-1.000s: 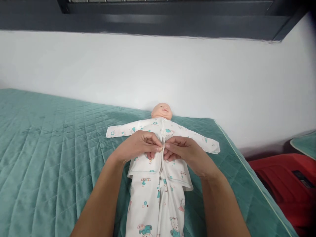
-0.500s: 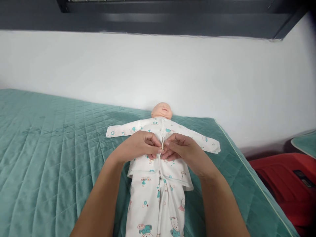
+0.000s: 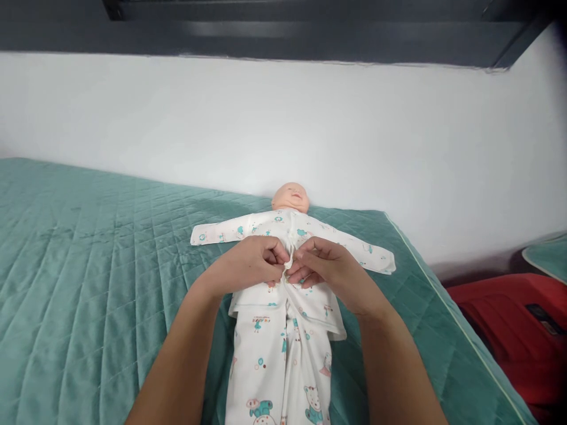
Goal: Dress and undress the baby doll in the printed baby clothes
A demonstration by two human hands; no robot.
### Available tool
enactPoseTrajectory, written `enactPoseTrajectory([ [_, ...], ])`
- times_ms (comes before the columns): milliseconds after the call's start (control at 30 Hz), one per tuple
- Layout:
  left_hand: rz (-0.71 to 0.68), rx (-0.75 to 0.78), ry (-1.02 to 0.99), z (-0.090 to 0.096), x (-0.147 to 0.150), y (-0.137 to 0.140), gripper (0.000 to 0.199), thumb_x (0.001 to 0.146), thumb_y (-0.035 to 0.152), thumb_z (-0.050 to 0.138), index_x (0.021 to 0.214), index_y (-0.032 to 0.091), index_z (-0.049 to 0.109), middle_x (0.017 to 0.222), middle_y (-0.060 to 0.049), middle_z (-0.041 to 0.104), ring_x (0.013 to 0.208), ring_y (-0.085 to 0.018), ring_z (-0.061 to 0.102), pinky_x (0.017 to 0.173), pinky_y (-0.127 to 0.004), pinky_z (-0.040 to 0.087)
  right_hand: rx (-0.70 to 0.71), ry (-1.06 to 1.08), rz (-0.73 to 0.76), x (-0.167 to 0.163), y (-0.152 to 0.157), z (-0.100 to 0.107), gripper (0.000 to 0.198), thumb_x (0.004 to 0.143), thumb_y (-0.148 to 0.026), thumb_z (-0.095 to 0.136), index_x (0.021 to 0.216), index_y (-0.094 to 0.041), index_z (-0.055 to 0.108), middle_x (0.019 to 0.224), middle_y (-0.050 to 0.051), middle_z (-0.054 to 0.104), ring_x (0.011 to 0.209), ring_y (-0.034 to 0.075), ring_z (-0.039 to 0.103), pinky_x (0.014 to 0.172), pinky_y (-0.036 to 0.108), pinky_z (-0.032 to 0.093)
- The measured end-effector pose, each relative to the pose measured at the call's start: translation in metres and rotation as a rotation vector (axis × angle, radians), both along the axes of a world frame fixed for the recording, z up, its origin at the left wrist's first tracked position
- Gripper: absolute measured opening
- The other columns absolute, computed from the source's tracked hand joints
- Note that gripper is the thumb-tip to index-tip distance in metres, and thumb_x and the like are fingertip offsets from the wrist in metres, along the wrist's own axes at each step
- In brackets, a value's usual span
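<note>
A baby doll lies on its back, dressed in a white printed baby shirt with both sleeves spread wide. White printed trousers cover its legs. At the middle of the chest my left hand pinches one side of the shirt's front opening. My right hand pinches the other side, with the fingertips of both hands almost meeting over a raised fold of cloth. Whether a button or snap sits between the fingers is too small to tell.
The doll rests on a green quilted bedspread, its head close to a white wall. A dark bed frame crosses above. Beyond the bed's right edge stands a red suitcase.
My fingers have shifted slightly at the shirt front, and the fold between them is more bunched and twisted. The doll and its sleeves stay where they were.
</note>
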State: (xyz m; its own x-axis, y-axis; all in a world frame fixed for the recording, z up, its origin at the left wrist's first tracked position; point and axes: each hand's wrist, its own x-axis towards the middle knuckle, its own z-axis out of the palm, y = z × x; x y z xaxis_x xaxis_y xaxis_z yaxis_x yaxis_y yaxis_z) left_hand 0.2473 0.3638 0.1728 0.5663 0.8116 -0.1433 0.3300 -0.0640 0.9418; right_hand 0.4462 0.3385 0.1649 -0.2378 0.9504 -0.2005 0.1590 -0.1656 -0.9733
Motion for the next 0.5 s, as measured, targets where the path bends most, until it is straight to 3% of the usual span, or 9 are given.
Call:
enactPoseTrajectory([
  [300,0.018,0.010,-0.026,-0.0027,0.0008,0.0004,0.015,0.070,0.014,0.056,0.082,0.017,0.064,0.070,0.001,0.066,0.059,-0.009,0.061,0.057,-0.020,0.049,0.003,-0.002,0.016,0.0003,0.0006,-0.0003,0.027,0.088,-0.043,0.064,0.085,-0.018,0.055,0.086,0.005,0.072,0.081,0.019,0.071,0.064,0.023,0.054],
  [500,0.030,0.022,-0.175,-0.0064,0.0018,0.0020,0.025,0.065,0.006,0.054,0.085,0.019,0.061,0.071,0.004,0.060,0.060,-0.008,0.058,0.057,-0.020,0.051,0.001,-0.001,0.004,0.0000,0.0014,-0.0010,0.026,0.089,-0.043,0.062,0.084,-0.019,0.054,0.083,0.005,0.072,0.075,0.019,0.071,0.060,0.024,0.053],
])
